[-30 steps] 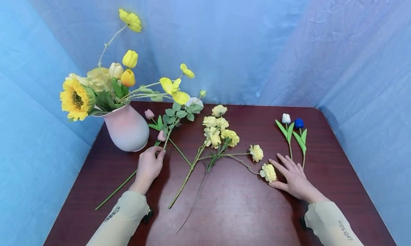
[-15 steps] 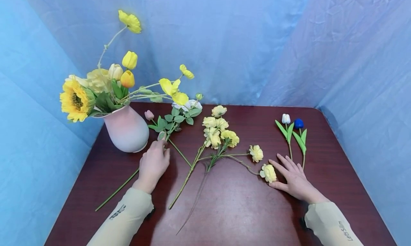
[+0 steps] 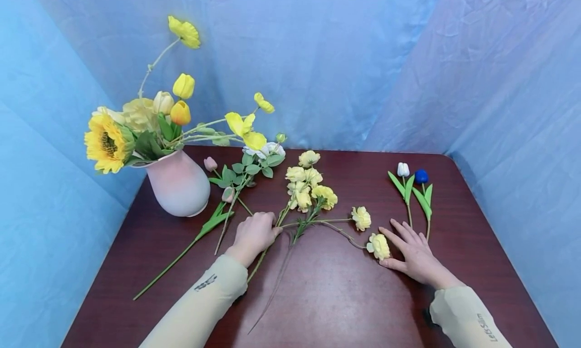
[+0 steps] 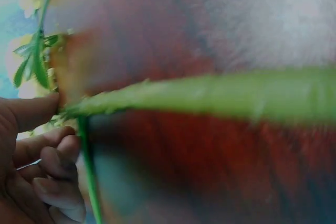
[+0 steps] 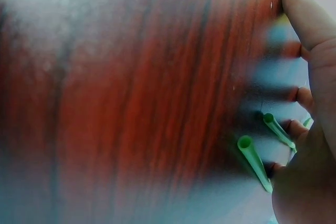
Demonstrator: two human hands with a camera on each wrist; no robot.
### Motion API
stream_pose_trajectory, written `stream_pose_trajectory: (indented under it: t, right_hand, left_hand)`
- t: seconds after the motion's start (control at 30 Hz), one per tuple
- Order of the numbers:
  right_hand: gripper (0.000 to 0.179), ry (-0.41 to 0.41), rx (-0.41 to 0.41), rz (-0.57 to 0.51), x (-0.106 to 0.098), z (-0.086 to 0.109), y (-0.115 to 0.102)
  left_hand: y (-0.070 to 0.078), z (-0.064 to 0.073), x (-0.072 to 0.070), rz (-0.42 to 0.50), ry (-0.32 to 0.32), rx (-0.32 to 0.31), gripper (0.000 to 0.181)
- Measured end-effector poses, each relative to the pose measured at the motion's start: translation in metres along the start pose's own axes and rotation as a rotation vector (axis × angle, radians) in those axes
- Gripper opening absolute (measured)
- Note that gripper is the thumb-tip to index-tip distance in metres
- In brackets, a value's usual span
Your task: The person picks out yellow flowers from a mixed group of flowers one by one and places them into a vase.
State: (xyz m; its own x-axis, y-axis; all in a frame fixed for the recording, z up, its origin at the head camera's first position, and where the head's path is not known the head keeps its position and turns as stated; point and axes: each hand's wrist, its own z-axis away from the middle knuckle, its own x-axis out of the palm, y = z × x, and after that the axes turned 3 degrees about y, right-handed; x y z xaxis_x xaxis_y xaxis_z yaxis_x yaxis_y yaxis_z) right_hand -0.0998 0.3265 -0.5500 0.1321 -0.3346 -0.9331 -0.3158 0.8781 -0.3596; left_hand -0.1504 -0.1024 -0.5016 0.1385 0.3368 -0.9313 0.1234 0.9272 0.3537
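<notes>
My left hand is on the upper stem of a branching spray of pale yellow flowers lying on the table. In the left wrist view, the thumb and curled fingers pinch its thick green stem. My right hand lies spread on the table, thumb and forefinger beside a yellow bloom. Just beyond its fingertips are a white tulip and a blue tulip. Left of my left hand lie a white rose stem with green leaves and pink tulips.
A pink-and-white vase stands at the back left, holding a sunflower, yellow tulips and yellow poppies that arch out to the right. Light blue curtains surround the dark red wooden table.
My left hand has let go of the white rose stem, leaving it across the pink tulip, and moved right onto the yellow flower spray. My right hand has stayed put.
</notes>
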Motion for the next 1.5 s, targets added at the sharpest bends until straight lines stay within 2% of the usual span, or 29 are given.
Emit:
stream_pose_trajectory:
  t: [0.13, 0.27, 0.43, 0.53, 0.8, 0.9, 1.0, 1.1, 1.2, 1.3, 1.4, 1.5]
  right_hand:
    - [0.084, -0.008, 0.004, 0.038, -0.002, -0.001, -0.002]
    - [0.085, -0.015, 0.003, 0.067, -0.005, -0.003, -0.004]
    - [0.083, 0.000, -0.005, 0.080, -0.007, -0.002, -0.007]
    - [0.083, 0.010, -0.009, 0.079, -0.008, -0.002, -0.009]
    - [0.083, 0.006, -0.001, 0.056, -0.010, -0.001, -0.010]
    - [0.085, 0.002, 0.004, 0.052, -0.010, -0.001, -0.009]
    - [0.086, -0.010, 0.008, 0.042, -0.009, -0.001, -0.007]
    - [0.086, -0.024, 0.017, 0.041, -0.008, -0.002, -0.005]
    - [0.085, -0.019, 0.014, 0.042, -0.008, -0.001, -0.004]
    - [0.084, -0.003, -0.001, 0.042, -0.009, -0.001, -0.005]
    - [0.083, 0.004, -0.009, 0.040, -0.009, -0.001, -0.007]
    - [0.084, 0.007, -0.006, 0.032, -0.009, 0.000, -0.008]
  left_hand:
    - [-0.001, -0.003, 0.001, 0.075, -0.026, -0.010, 0.030]
    - [-0.004, -0.003, -0.006, 0.171, -0.055, -0.017, 0.027]
    - [-0.004, 0.000, -0.017, 0.205, -0.010, 0.009, 0.017]
    - [-0.003, 0.003, -0.022, 0.205, 0.059, 0.065, 0.016]
    - [0.006, 0.008, -0.034, 0.174, 0.339, 0.285, 0.012]
    - [0.011, 0.007, -0.042, 0.107, 0.445, 0.388, 0.010]
    - [0.019, 0.004, -0.053, -0.014, 0.569, 0.510, 0.012]
    - [0.029, -0.002, -0.066, -0.147, 0.662, 0.592, 0.013]
    - [0.039, -0.010, -0.077, -0.259, 0.686, 0.632, 0.014]
    - [0.047, -0.017, -0.084, -0.344, 0.674, 0.643, 0.013]
    - [0.054, -0.025, -0.089, -0.392, 0.679, 0.644, 0.011]
    - [0.061, -0.034, -0.093, -0.415, 0.730, 0.665, 0.012]
